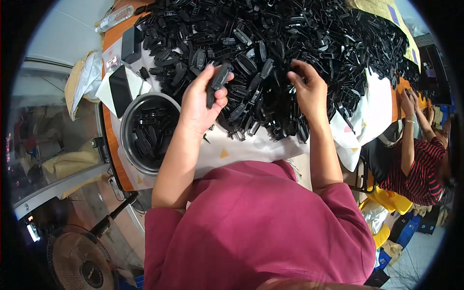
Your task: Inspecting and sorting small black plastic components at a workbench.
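My left hand [203, 96] is closed around a black oblong plastic piece [220, 83], held upright between thumb and fingers just over the near left part of the pile. To its right, my right hand [311, 89] hovers at the pile's near side with fingers curled and a gap between thumb and forefinger. Nothing shows in that gap. Beyond both hands spreads a large heap of similar black plastic pieces [270, 34]. A round metal bowl [126, 150] stands left of my left forearm, with several black pieces [153, 133] inside.
A dark phone [120, 89] and a black box [130, 44] lie at the table's left side, near a clear plastic bottle [115, 18]. A fan [82, 261] stands at lower left. At right, another person in a striped shirt [420, 166] works at the table.
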Action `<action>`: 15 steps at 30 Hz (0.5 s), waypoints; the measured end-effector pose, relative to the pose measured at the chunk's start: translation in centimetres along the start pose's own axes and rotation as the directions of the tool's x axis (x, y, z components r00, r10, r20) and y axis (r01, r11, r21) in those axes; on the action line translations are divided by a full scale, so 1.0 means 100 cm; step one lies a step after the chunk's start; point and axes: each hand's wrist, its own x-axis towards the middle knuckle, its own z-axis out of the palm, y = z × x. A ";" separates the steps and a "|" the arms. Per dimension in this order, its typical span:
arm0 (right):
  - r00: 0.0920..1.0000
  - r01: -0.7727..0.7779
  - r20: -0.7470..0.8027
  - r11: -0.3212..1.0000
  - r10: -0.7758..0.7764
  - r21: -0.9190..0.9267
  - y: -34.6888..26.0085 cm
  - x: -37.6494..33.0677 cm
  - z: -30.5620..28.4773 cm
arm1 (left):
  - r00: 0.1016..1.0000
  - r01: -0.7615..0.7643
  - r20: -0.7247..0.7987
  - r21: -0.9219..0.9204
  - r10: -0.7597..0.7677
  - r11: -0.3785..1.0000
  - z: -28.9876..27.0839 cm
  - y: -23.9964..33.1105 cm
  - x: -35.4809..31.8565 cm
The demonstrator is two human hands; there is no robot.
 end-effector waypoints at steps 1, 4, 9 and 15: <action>0.996 0.079 -0.029 0.997 -0.079 -0.009 0.005 0.002 0.002 | 0.999 -0.044 0.027 0.082 0.042 0.996 0.001 -0.002 0.000; 0.962 0.230 -0.122 0.965 -0.245 -0.125 -0.001 0.000 0.000 | 0.984 -0.165 0.093 0.208 0.149 0.964 0.010 -0.008 -0.005; 0.949 0.278 0.045 0.894 -0.313 0.351 -0.034 -0.015 -0.008 | 0.949 -0.304 0.194 0.359 0.248 0.882 0.021 -0.023 -0.014; 0.727 0.621 -0.271 0.773 -0.631 -0.134 -0.053 -0.014 0.014 | 0.946 -0.317 0.213 0.472 0.243 0.823 0.039 -0.035 -0.029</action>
